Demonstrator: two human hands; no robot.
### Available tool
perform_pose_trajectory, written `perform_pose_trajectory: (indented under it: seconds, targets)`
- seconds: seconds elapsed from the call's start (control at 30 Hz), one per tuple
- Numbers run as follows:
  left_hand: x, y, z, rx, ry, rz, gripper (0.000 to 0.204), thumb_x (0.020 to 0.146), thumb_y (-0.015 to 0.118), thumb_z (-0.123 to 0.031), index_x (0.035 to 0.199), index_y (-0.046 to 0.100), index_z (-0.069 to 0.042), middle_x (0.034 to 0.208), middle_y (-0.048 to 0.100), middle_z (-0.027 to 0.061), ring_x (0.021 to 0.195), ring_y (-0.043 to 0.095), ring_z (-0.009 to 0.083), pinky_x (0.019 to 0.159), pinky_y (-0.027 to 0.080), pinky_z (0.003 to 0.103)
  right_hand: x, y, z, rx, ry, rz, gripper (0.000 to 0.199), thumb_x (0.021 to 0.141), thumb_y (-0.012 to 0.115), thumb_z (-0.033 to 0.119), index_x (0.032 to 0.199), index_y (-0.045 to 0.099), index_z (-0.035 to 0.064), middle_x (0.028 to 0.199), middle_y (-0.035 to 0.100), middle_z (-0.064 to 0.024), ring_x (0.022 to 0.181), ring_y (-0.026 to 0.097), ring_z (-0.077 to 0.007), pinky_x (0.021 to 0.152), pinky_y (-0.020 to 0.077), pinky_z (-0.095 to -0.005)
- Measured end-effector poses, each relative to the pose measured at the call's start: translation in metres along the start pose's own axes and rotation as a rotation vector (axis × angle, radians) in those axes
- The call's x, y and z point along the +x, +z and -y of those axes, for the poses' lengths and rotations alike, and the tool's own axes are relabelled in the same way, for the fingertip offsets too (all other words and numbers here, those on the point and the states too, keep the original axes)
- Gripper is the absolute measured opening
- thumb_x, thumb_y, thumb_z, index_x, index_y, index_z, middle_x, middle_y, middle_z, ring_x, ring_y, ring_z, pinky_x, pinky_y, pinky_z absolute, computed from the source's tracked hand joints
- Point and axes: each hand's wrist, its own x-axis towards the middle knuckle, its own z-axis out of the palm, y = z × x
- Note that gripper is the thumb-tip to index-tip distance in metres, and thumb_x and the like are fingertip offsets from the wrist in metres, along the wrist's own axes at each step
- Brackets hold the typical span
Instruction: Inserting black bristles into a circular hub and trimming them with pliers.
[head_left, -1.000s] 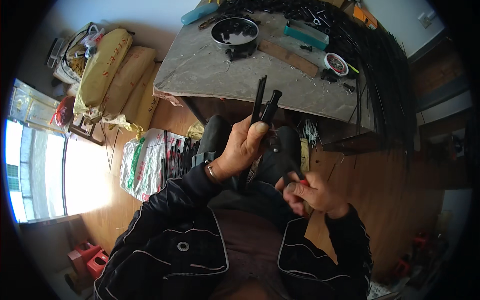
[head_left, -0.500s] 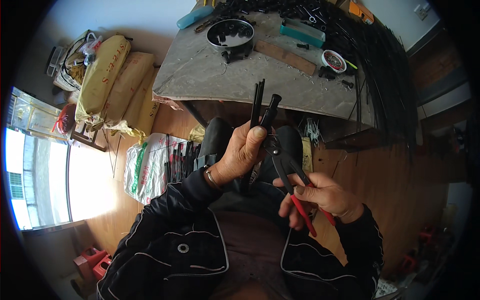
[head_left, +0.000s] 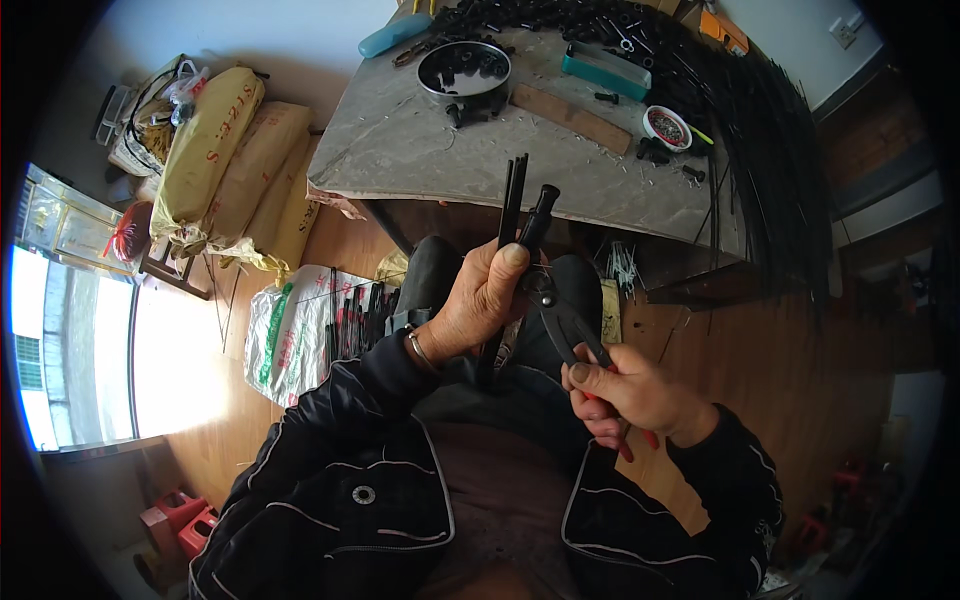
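My left hand (head_left: 482, 292) is closed round several thin black rods (head_left: 514, 195) and a black tubular fitting (head_left: 541, 217) with a flared top end. Its thumb presses on the fitting, and the rods' lower part runs down below the fist. Closed round the red handles of a pair of pliers (head_left: 570, 322) is my right hand (head_left: 630, 393). The dark jaws of the pliers meet the lower end of the fitting, just right of my left thumb. What exactly the jaws bite on is too small to tell.
A grey table (head_left: 400, 150) stands ahead, bearing a metal bowl (head_left: 463, 72) of black parts, a teal tray (head_left: 606, 70), a flat wooden strip (head_left: 570, 118) and a small white bowl (head_left: 667, 127). Long black rods (head_left: 765, 170) hang over its right side. Yellow sacks (head_left: 210, 140) lean at left.
My right hand has closed its fingers round the plier handles and slid up them slightly; the handles have come closer together. My left hand holds the rods and fitting almost in place.
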Motion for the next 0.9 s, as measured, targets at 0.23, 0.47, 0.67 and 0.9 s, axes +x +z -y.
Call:
perform_pose_trajectory:
  seconds: [0.23, 0.47, 0.67, 0.9]
  targets:
    - [0.000, 0.007, -0.005, 0.027, -0.025, -0.022, 0.049, 0.098, 0.043, -0.051, 0.096, 0.058, -0.005, 0.066, 0.049, -0.0035, 0.052, 0.042, 0.0031, 0.045, 0.031, 0.019, -0.015, -0.005, 0.025, -0.381, 0.056, -0.150, 0.025, 0.099, 0.050, 0.025, 0.083, 0.044, 0.0069, 0.060, 0.046, 0.0021, 0.045, 0.046, -0.0060, 0.040, 0.0424, -0.0235]
    - [0.004, 0.001, -0.009, -0.048, -0.122, 0.040, 0.048, 0.099, 0.043, -0.050, 0.093, 0.057, -0.004, 0.065, 0.048, -0.0040, 0.056, 0.045, 0.0030, 0.047, 0.033, 0.020, -0.015, -0.006, 0.027, -0.410, 0.022, -0.193, 0.024, 0.099, 0.050, 0.023, 0.083, 0.043, 0.0069, 0.060, 0.047, 0.0022, 0.044, 0.046, -0.0056, 0.040, 0.0427, -0.0238]
    - [0.005, 0.014, 0.000, 0.110, 0.042, -0.096, 0.044, 0.099, 0.047, -0.043, 0.094, 0.056, 0.000, 0.064, 0.048, -0.0042, 0.058, 0.040, 0.0036, 0.051, 0.033, 0.021, -0.018, 0.007, 0.035, -0.505, 0.043, -0.280, 0.023, 0.098, 0.051, 0.022, 0.084, 0.044, 0.0058, 0.060, 0.046, 0.0021, 0.043, 0.046, -0.0060, 0.038, 0.0414, -0.0241]
    - [0.006, 0.016, 0.008, 0.187, 0.092, -0.181, 0.047, 0.098, 0.044, -0.050, 0.094, 0.056, -0.004, 0.069, 0.051, -0.0041, 0.057, 0.045, 0.0019, 0.050, 0.037, 0.019, -0.006, 0.005, 0.028, -0.859, -0.121, -0.426, 0.011, 0.096, 0.051, 0.014, 0.091, 0.045, 0.0056, 0.062, 0.048, 0.0008, 0.049, 0.048, -0.0073, 0.045, 0.0437, -0.0247]
